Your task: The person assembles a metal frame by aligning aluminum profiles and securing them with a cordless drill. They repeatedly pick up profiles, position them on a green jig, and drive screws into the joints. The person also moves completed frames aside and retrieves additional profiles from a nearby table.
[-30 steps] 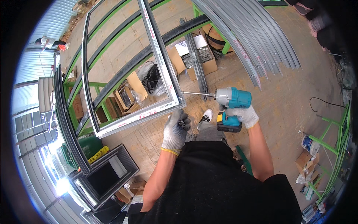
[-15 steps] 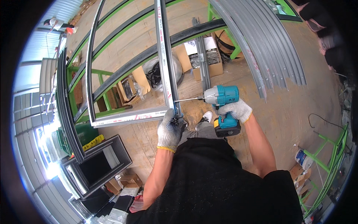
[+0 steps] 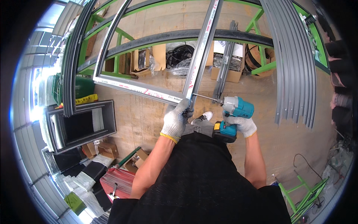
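Note:
A white-and-grey metal window or door frame (image 3: 140, 89), with printed protective film, lies across a green rack. My left hand (image 3: 175, 121), in a white knit glove with a yellow cuff, is closed around the frame's near corner; its fingertips are partly hidden underneath. In my gloved right hand (image 3: 244, 126) is a teal and grey cordless impact driver (image 3: 241, 107), gripped by its handle. From it a long thin bit (image 3: 209, 98) points left, its tip at the outer side of the frame just beyond my left hand. Whether a screw is there is too small to tell.
The green rack has black padded bars (image 3: 160, 38). Long grey profiles (image 3: 292, 63) lie on its right side. Beneath stand an open cardboard box (image 3: 233, 75) and a bundle of black cable (image 3: 181, 55). Dark frames (image 3: 112, 123) are at the left; a green stand (image 3: 304, 194) is at lower right.
The whole view has turned, so the frame's corner and both hands appear farther right. My left hand stays on the corner, and the driver's bit is still against the frame's side.

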The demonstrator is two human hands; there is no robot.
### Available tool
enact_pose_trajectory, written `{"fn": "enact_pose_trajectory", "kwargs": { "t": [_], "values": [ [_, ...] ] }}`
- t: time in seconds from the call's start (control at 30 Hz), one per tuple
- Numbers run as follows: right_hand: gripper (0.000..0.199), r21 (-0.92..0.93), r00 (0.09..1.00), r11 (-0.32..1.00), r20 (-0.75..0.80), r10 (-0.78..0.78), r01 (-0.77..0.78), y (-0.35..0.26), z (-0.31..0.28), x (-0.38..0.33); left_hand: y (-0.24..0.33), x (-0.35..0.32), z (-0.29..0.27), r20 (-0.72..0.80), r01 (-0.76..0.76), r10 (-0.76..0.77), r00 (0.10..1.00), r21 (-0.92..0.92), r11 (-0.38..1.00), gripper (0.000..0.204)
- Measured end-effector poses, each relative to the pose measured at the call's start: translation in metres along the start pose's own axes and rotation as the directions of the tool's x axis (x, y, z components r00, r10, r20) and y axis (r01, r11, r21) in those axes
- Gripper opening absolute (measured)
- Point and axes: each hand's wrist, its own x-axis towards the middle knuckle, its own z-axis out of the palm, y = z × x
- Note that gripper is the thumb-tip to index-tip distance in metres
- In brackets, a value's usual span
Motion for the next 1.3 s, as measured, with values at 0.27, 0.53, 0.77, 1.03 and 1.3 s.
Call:
{"fn": "enact_pose_trajectory", "kwargs": {
  "t": [0.27,0.53,0.77,1.03,1.3],
  "values": [
    [0.058,-0.137,0.987,0.977,0.046,-0.156,0.161,-0.023,0.014,-0.001,0.006,-0.002,-0.002,-0.009,-0.002,0.002,1.000,-0.014,1.000,0.025],
    [0.038,-0.347,0.842,0.768,0.211,-0.496,0.539,0.006,0.006,0.028,0.012,0.012,-0.033,-0.064,0.029,-0.026,0.998,0.044,0.999,0.023],
    [0.037,-0.347,0.963,0.898,0.097,-0.252,0.270,0.048,0.044,0.044,0.048,0.016,-0.055,-0.039,0.082,-0.080,0.996,0.046,0.996,0.025],
    [0.036,-0.408,0.946,0.855,0.090,-0.311,0.319,0.062,0.059,0.036,0.053,0.017,-0.064,-0.027,0.085,-0.083,0.996,0.086,0.993,0.025],
    [0.032,-0.277,0.934,0.892,0.130,-0.334,0.358,0.046,0.048,0.048,0.051,0.018,-0.064,0.050,0.070,-0.074,0.996,0.076,0.995,0.023]
  ]
}}
